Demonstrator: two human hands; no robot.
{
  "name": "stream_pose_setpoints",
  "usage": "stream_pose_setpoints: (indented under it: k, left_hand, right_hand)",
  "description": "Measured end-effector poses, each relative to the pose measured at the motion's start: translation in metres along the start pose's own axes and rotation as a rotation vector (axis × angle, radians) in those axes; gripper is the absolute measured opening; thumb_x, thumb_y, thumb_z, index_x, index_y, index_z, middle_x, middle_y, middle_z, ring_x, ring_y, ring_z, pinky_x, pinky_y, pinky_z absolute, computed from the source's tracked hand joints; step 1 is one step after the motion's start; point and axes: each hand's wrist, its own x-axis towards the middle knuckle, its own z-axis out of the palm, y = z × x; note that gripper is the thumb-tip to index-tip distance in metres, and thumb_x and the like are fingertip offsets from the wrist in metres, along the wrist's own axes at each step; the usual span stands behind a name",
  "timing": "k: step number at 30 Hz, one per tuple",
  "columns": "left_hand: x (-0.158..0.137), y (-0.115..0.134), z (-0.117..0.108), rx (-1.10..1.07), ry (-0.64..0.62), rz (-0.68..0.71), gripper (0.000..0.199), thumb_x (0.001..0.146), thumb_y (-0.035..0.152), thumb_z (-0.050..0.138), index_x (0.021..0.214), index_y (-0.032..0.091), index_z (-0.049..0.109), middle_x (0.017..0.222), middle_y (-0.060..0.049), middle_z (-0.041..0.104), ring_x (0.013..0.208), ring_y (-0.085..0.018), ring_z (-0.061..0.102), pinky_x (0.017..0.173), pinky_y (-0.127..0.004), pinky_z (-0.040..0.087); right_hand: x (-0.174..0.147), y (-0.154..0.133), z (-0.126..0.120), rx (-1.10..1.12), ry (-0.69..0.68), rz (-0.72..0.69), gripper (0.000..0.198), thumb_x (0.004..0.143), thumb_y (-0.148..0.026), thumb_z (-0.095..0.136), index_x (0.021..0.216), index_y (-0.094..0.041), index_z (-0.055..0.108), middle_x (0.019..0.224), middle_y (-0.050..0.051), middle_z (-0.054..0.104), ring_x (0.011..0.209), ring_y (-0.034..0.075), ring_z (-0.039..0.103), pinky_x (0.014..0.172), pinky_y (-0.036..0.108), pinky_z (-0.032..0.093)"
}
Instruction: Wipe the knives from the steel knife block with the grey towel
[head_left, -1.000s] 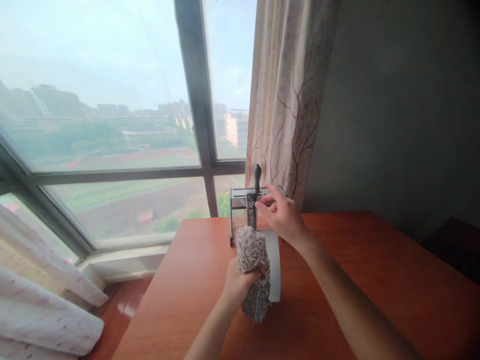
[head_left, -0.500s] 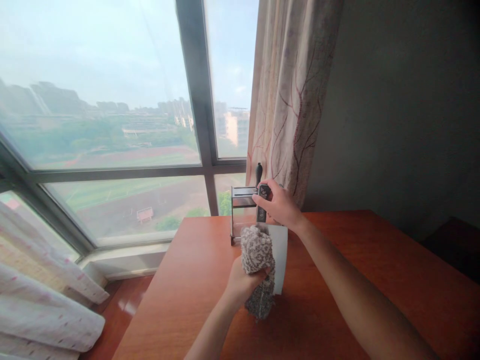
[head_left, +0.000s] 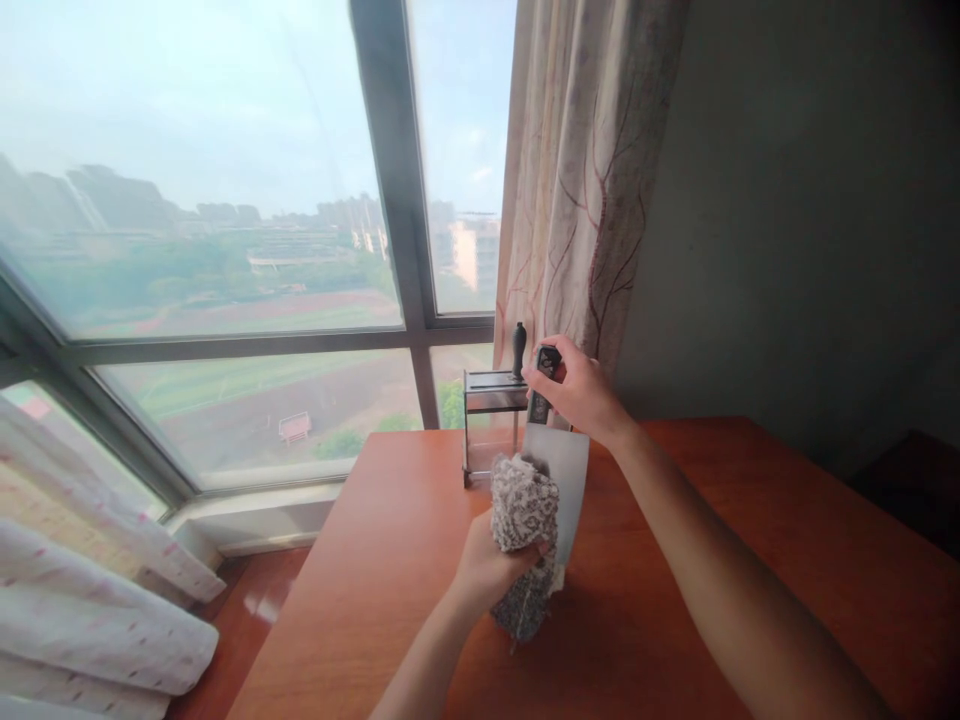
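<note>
A cleaver (head_left: 568, 475) with a black handle and a broad pale blade stands tilted above the table, blade downward. Wrapped round the top of its handle are the fingers of my right hand (head_left: 581, 385). My left hand (head_left: 484, 565) grips a bunched, fluffy grey towel (head_left: 523, 505), which lies against the left part of the blade and hides some of it. The towel's darker lower end hangs below my left fist.
Behind the cleaver, a clear-sided knife rack (head_left: 489, 393) with a metal frame stands near the table's far edge. Another black handle (head_left: 519, 350) sticks up from it. The reddish wooden table (head_left: 337, 600) borders a window and a curtain (head_left: 577, 200).
My right hand has moved slightly up and to the right with the cleaver, uncovering more of the rack. My left hand and the towel have shifted a little to the right.
</note>
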Motion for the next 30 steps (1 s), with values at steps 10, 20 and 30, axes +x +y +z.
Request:
stream_pose_setpoints:
  k: [10, 20, 30]
  left_hand:
    - [0.004, -0.002, -0.001, -0.018, 0.051, 0.010, 0.028, 0.065, 0.031, 0.074, 0.084, 0.012, 0.067, 0.083, -0.008, 0.069, 0.079, -0.024, 0.062, 0.071, -0.031, 0.049]
    - [0.004, -0.003, -0.008, -0.102, 0.059, -0.059, 0.031, 0.064, 0.033, 0.076, 0.085, 0.011, 0.069, 0.083, -0.007, 0.070, 0.080, -0.025, 0.062, 0.071, -0.029, 0.048]
    - [0.009, -0.017, -0.004, -0.320, 0.196, -0.294, 0.042, 0.061, 0.035, 0.078, 0.093, 0.009, 0.067, 0.089, -0.012, 0.071, 0.081, -0.026, 0.065, 0.073, -0.032, 0.051]
  right_hand:
    - [0.006, -0.020, -0.010, 0.041, 0.017, -0.077, 0.027, 0.080, -0.045, 0.056, 0.100, -0.026, 0.055, 0.073, 0.000, 0.064, 0.064, 0.020, 0.061, 0.058, 0.030, 0.047]
    - [0.057, -0.019, -0.031, 0.029, 0.180, -0.232, 0.027, 0.082, -0.040, 0.055, 0.104, -0.024, 0.052, 0.082, 0.003, 0.063, 0.072, 0.021, 0.062, 0.060, 0.032, 0.050]
    - [0.138, -0.062, -0.041, -0.175, 0.279, -0.497, 0.025, 0.088, -0.041, 0.049, 0.106, -0.025, 0.046, 0.083, 0.004, 0.061, 0.076, 0.022, 0.063, 0.065, 0.034, 0.048]
